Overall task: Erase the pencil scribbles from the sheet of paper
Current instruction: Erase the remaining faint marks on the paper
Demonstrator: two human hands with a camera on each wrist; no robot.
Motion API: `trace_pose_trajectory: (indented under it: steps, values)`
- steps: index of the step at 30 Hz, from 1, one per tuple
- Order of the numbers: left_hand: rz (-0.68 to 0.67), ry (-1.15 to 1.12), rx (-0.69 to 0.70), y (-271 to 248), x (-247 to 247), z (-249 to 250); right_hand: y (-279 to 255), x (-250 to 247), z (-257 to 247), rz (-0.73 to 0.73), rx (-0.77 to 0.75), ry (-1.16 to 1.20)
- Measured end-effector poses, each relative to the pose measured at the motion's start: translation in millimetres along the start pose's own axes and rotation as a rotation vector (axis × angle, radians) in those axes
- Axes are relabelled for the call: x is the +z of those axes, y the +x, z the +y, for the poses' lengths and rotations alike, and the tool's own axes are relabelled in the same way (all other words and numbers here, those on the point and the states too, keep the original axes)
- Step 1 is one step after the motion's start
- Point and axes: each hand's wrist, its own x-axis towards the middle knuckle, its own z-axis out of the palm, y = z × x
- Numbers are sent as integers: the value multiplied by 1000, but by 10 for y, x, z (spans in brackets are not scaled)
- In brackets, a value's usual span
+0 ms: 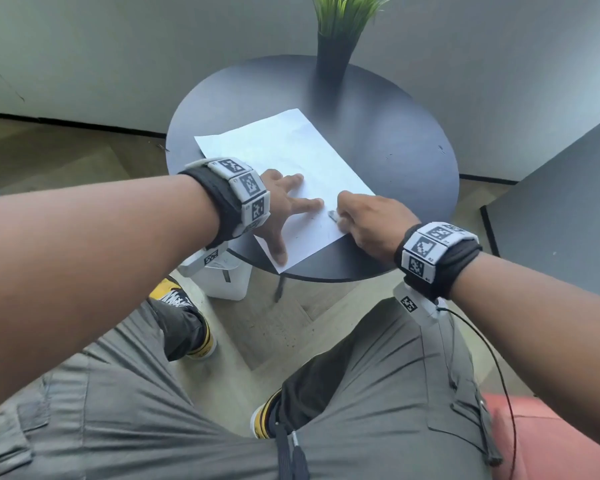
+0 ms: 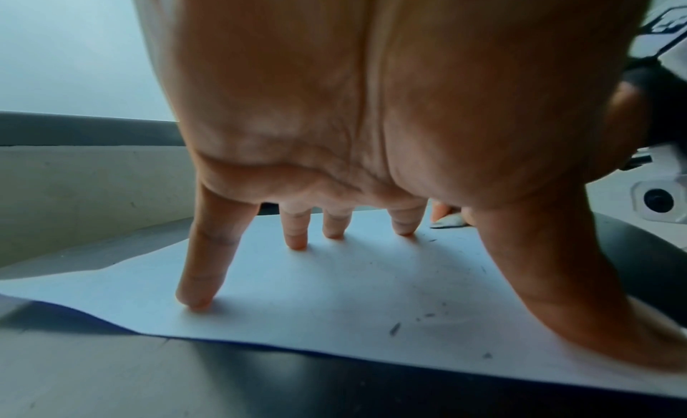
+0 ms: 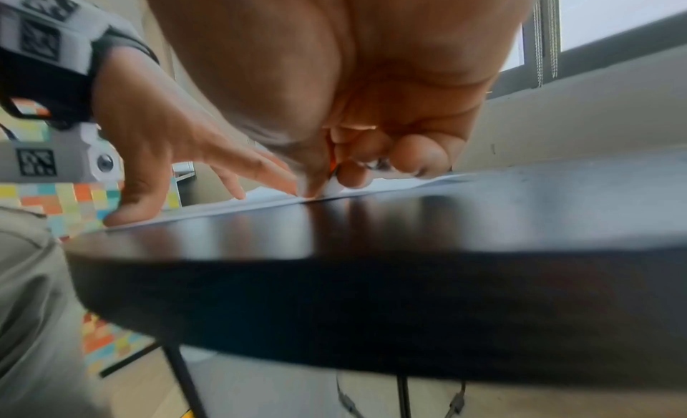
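Note:
A white sheet of paper [image 1: 284,161] lies askew on the round black table [image 1: 388,140]. My left hand [image 1: 284,209] presses its spread, straight fingers [image 2: 200,277] and thumb down on the sheet's near half. My right hand [image 1: 364,220] pinches a small whitish eraser [image 1: 333,215] and holds it against the paper near the sheet's right edge, just beyond my left index finger. The eraser [image 2: 448,221] peeks out past the left fingers in the left wrist view. Faint grey pencil marks and crumbs [image 2: 427,315] dot the paper between the two hands.
A green artificial plant in a tall black vase [image 1: 333,53] stands at the table's far edge. A dark cabinet [image 1: 561,216] is to the right, a white bin [image 1: 222,278] below the table's left side. My knees sit close under the near rim.

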Motion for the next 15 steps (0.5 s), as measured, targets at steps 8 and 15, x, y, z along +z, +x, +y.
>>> trace_pose_trajectory:
  steps: [8, 15]
  values:
    - [-22, 26, -26, 22, -34, 43, -97, 38, -27, -18, -70, -33]
    - [-35, 46, -27, 33, -55, 69, -169, 72, -177, -82, -224, -60]
